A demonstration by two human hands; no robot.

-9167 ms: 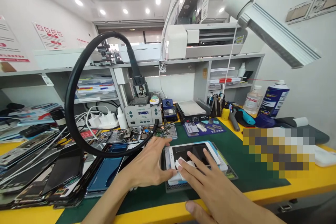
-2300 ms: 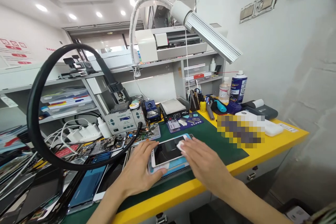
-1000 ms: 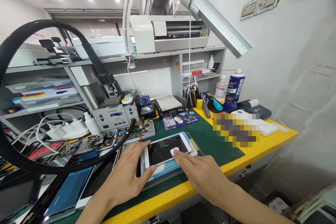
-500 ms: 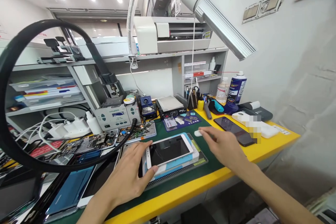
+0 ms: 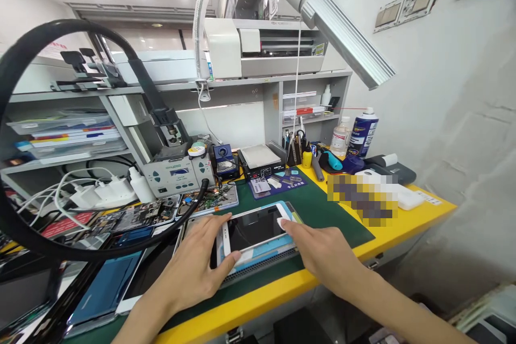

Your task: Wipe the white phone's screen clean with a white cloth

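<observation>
A white-framed smartphone [image 5: 255,229] with a dark screen lies face up on a blue-and-white pad [image 5: 266,250] at the middle of the bench. My left hand [image 5: 195,260] grips its left end, fingers on the far edge and thumb on the near edge. In my right hand [image 5: 322,247], a small white flat pick [image 5: 280,222] is pinched between thumb and forefinger. The pick is at the phone's right end; whether its tip has entered the seam I cannot tell. Beneath the pad, a perforated dark mat [image 5: 262,266] shows along the near side.
Several phones, one a blue-backed phone [image 5: 100,290], crowd the left. A thick black hose [image 5: 44,247] loops there from a grey control station [image 5: 177,177]. A lamp [image 5: 346,32] hangs overhead. Spray can [image 5: 363,134], bottle [image 5: 341,137] and white case [image 5: 409,196] are at right.
My right hand has moved left and slightly down, bringing the white pick from beyond the phone to its right end. My left hand keeps its hold; the view has shifted slightly.
</observation>
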